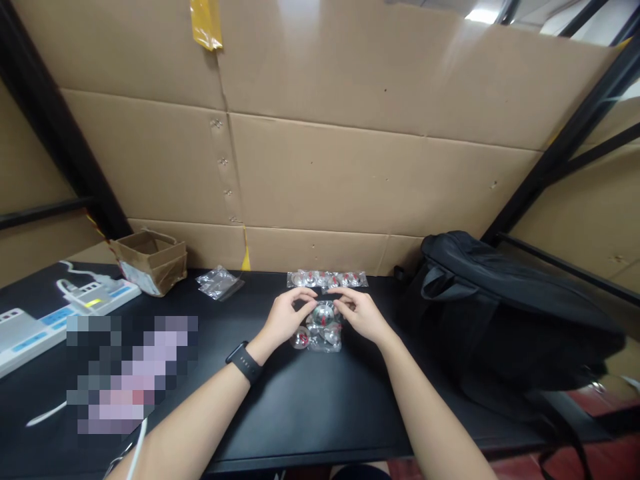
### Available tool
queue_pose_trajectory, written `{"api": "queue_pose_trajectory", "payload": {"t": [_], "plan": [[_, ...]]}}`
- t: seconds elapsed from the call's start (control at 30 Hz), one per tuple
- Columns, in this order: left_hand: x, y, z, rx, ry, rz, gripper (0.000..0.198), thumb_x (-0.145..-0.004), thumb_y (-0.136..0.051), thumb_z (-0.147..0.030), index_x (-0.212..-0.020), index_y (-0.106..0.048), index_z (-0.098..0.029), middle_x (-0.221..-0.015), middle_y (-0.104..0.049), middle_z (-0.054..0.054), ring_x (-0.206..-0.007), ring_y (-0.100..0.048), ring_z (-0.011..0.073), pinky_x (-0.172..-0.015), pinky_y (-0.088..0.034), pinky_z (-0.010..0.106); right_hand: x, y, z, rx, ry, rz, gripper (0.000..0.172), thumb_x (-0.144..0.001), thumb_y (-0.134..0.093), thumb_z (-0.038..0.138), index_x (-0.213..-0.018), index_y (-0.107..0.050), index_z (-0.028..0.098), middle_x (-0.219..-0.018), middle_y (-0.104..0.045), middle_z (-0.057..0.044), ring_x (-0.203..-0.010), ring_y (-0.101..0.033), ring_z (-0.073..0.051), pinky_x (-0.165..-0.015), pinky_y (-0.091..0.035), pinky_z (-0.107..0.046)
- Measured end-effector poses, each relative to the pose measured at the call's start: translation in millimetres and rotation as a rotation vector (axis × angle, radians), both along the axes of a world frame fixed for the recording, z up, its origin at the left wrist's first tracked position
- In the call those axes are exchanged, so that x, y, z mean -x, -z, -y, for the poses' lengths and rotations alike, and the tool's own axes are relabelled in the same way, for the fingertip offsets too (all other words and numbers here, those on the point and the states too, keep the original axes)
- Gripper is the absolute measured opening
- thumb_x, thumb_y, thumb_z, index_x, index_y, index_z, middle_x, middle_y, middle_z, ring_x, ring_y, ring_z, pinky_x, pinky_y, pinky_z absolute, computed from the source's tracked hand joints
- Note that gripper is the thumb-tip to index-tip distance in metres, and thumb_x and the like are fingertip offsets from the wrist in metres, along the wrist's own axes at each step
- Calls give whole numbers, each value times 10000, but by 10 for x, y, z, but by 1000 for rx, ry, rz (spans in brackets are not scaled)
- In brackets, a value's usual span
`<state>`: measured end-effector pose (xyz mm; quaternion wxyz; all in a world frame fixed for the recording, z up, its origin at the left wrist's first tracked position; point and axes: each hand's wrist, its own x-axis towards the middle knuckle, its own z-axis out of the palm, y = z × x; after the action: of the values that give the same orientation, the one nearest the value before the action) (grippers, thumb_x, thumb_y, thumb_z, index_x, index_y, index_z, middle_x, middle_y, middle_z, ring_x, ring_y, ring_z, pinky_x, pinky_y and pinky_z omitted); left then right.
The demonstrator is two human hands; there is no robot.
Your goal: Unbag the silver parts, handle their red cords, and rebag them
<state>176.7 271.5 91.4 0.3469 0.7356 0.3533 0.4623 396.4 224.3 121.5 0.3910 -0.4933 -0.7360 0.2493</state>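
My left hand (295, 310) and my right hand (359, 312) face each other over the black table, thumbs and forefingers brought together. Between them is a small clear plastic bag (324, 313) holding a round, shiny piece with a red mark; its upper corners appear pinched. Below it lie more clear bags (325, 343) with similar pieces. A round clear piece with a red mark (301, 338) sits just beneath my left hand. Behind my fingertips, a row of bagged round pieces (327, 279) lies along the cardboard wall.
Flat clear bags (219, 283) lie left of my hands, near a small open cardboard box (153, 260). A white power strip (70, 320) with cables is at far left, beside a pixelated object (140, 380). A large black bag (500, 320) stands at right.
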Motion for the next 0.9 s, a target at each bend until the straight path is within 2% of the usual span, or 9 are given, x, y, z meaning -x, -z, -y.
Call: {"api": "queue_pose_trajectory", "payload": {"t": [0.13,0.3,0.4,0.47,0.53,0.63,0.7,0.8,0.9], "plan": [[3,-42,9,-19,25,86,201,-867,-671,-316,-1029,-687,-199,-968,-748,45,-902,-702,188,-871,-523,325,35,-15,12,-63,12,5,368,-968,-534,314,-1320,-612,244,-812,-749,-17,-669,-667,-157,-672,-509,-257],[-2,-71,11,54,106,203,240,-888,-657,-345,-1059,-639,-178,-995,-735,80,-946,-710,201,-917,-547,356,105,41,0,-140,94,-37,309,-967,-547,342,-1241,-659,255,-880,-766,-32,-683,-696,-183,-674,-535,-285],[2,-33,0,184,221,248,506,-848,-710,-316,-1294,-498,-209,-1180,-697,119,-1031,-704,213,-949,-552,384,178,97,-10,-190,155,-70,279,-967,-554,367,-1180,-691,251,-947,-770,-46,-761,-724,-205,-754,-562,-316],[5,16,-21,258,236,234,660,-813,-744,-297,-1376,-406,-233,-1227,-678,131,-992,-717,209,-906,-572,388,226,117,-10,-217,166,-80,271,-973,-548,380,-1159,-701,256,-1009,-769,-51,-844,-735,-217,-809,-565,-324],[8,59,-45,278,224,204,621,-812,-741,-300,-1345,-434,-212,-1130,-715,119,-945,-728,209,-885,-576,390,262,116,-6,-237,170,-86,266,-980,-537,384,-1148,-703,261,-1057,-763,-55,-934,-732,-228,-854,-559,-325],[11,68,-70,238,188,199,445,-828,-722,-318,-1209,-538,-177,-983,-748,97,-964,-728,224,-910,-563,390,286,103,-8,-243,191,-122,280,-992,-511,379,-1193,-664,258,-1081,-753,-65,-984,-721,-228,-892,-546,-331],[16,39,-73,211,146,215,390,-831,-717,-326,-1158,-565,-176,-961,-753,90,-965,-729,225,-909,-563,382,287,120,-23,-211,180,-163,347,-988,-513,366,-1313,-562,255,-1098,-737,-72,-962,-713,-214,-875,-545,-335],[51,-22,-85,177,100,228,379,-837,-702,-320,-1159,-556,-183,-955,-754,82,-964,-730,221,-910,-563,376,285,203,-57,-133,130,-174,582,-937,-579,326,-1462,-337,256,-1164,-684,-89,-947,-685,-196,-811,-546,-332],[164,-60,-164,119,21,213,366,-859,-655,-292,-1188,-528,-196,-992,-747,86,-990,-723,214,-912,-560,368,294,296,-79,-104,112,-99,719,-869,-634,266,-1487,-265,259,-1197,-629,-98,-979,-645,-197,-811,-536,-344]]}}
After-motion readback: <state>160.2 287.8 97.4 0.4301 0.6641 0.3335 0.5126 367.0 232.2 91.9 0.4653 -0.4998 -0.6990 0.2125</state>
